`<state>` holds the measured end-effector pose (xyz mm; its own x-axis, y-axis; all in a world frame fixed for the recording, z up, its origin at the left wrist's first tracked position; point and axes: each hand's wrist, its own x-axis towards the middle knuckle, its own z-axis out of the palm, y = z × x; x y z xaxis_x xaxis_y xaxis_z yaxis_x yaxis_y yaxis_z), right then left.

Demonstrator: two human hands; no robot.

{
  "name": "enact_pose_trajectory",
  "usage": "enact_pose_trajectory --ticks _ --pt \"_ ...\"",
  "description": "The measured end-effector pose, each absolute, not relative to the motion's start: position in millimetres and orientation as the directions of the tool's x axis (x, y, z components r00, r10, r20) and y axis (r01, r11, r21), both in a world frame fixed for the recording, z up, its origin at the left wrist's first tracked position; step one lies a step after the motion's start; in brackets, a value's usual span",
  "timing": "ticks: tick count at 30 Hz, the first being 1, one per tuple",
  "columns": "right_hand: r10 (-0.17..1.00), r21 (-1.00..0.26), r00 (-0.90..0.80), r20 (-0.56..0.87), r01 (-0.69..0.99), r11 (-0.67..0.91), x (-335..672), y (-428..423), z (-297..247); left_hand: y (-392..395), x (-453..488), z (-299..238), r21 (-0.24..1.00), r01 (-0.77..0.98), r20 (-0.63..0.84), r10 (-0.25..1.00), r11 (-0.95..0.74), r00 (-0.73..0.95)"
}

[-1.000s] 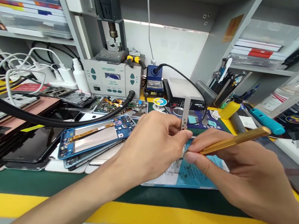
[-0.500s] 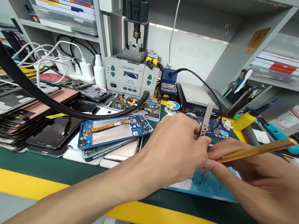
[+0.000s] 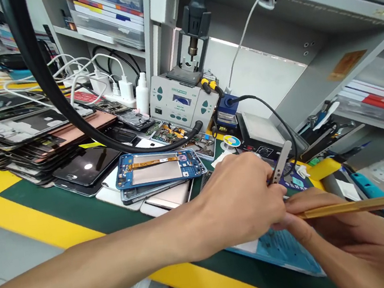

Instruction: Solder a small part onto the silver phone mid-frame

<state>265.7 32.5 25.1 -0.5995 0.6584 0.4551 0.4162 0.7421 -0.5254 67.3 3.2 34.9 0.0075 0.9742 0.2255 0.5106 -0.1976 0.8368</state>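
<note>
My left hand (image 3: pixel 240 199) reaches in from the left, fingers closed around metal tweezers (image 3: pixel 282 162); their rear end with small holes sticks up past the thumb. The tweezer tips are hidden. My right hand (image 3: pixel 358 239) pinches a thin gold-brown strip (image 3: pixel 360 206) between thumb and forefinger, its long end pointing right. Whether it is a flex cable or a stick I cannot tell. Both hands meet at the fingertips, above a light-blue work mat (image 3: pixel 276 249). A blue phone frame (image 3: pixel 127 178) with a gold flex cable across it lies left of my hands.
Stacked phone parts (image 3: pixel 35 158) and a black phone (image 3: pixel 85 165) lie to the left. A hot-air station (image 3: pixel 181 104) stands behind, its black hose (image 3: pixel 65 115) arching across. A solder spool (image 3: pixel 231 141), soldering unit (image 3: pixel 226 112) and teal tool (image 3: pixel 372 191) sit farther right.
The view has shifted, so the scene sits farther right and mostly a little lower. Both hands keep their grips; the tweezers and strip are tilted slightly differently.
</note>
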Motion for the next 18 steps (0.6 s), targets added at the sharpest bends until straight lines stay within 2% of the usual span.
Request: enact_pose_trajectory --ticks 3,7,11,16,18 --pt "0.63 -0.513 -0.654 0.419 0.402 0.758 266.7 32.5 25.0 3.6 68.1 32.6 0.828 0.524 0.241 0.97 -0.199 -0.012" --pt "0.64 -0.519 -0.586 0.497 0.391 0.76 267.1 32.9 25.1 2.4 67.1 32.0 0.826 0.519 0.255 0.967 -0.219 0.003" --pt "0.582 -0.496 -0.689 0.432 0.358 0.791 266.8 35.5 26.5 1.9 65.3 31.2 0.826 0.511 0.279 0.96 -0.239 -0.002" --pt "0.645 -0.538 -0.57 0.51 0.373 0.756 263.0 30.5 26.9 3.3 65.9 32.0 0.817 0.529 0.268 0.963 -0.23 0.006" --pt "0.644 -0.56 -0.584 0.494 0.353 0.75 260.2 28.1 27.8 3.6 66.8 31.7 0.813 0.536 0.274 0.962 -0.227 -0.008"
